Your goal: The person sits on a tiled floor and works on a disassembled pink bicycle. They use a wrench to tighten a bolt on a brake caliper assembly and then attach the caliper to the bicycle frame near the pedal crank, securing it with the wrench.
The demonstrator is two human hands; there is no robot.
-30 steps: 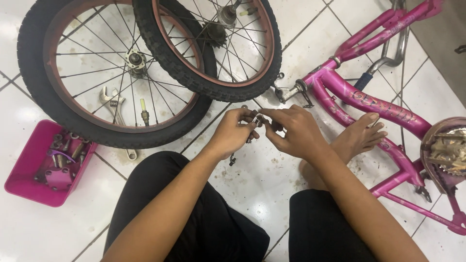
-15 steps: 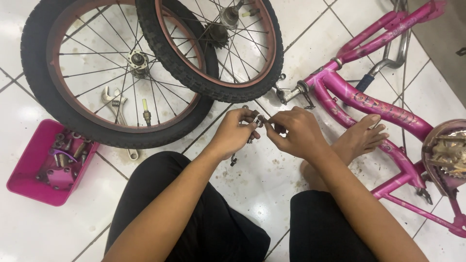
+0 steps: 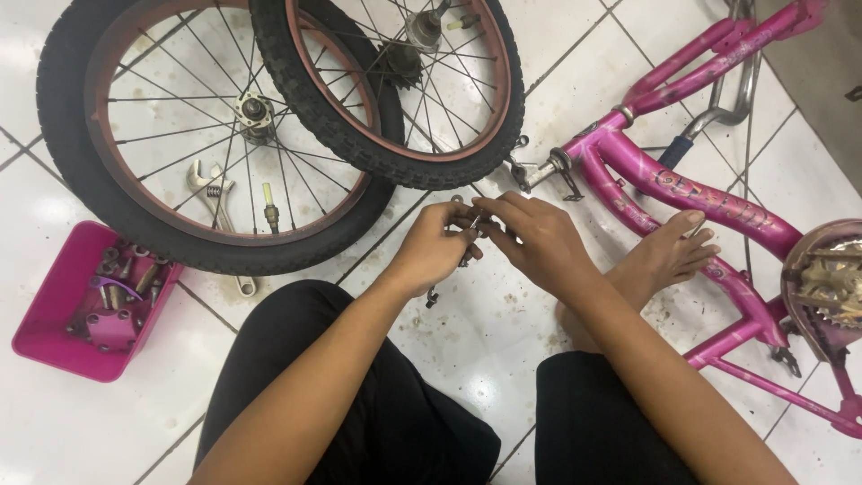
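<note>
My left hand (image 3: 434,248) and my right hand (image 3: 537,235) meet over the white tiled floor, both pinching a small metal bicycle part (image 3: 471,224) between the fingertips. Most of the part is hidden by the fingers. I sit on the floor in black trousers, my bare foot (image 3: 669,253) resting against the pink bicycle frame (image 3: 709,193) on the right. Two loose wheels lie just beyond my hands: a large one (image 3: 211,135) at the left and a smaller one (image 3: 404,81) overlapping it.
A pink tray (image 3: 63,310) of bolts and small parts sits at the left. An adjustable wrench (image 3: 214,202) lies inside the large wheel's rim. The frame's chainring (image 3: 831,278) is at the right edge. Grit and small bits dot the tiles near my knees.
Both hands stay together on the small part; the fingers have shifted slightly. Wheels, tray and frame have not moved.
</note>
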